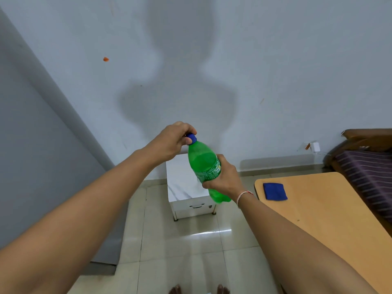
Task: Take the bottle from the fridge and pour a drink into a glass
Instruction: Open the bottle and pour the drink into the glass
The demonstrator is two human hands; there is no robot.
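Note:
A green plastic bottle (203, 162) with a blue cap (192, 138) is held in the air in front of me, tilted with its neck to the upper left. My right hand (226, 179) is wrapped around its labelled middle. My left hand (175, 139) pinches the cap with thumb and fingers. The grey fridge (42, 166) stands with its door closed along the left side. No glass is in view.
A small white cabinet (186, 187) stands against the wall behind the bottle. A wooden table (331, 219) at the right carries a folded blue cloth (275, 191). A bed with a striped cover (369, 166) is at the far right. My bare feet show on the tiled floor (180, 251).

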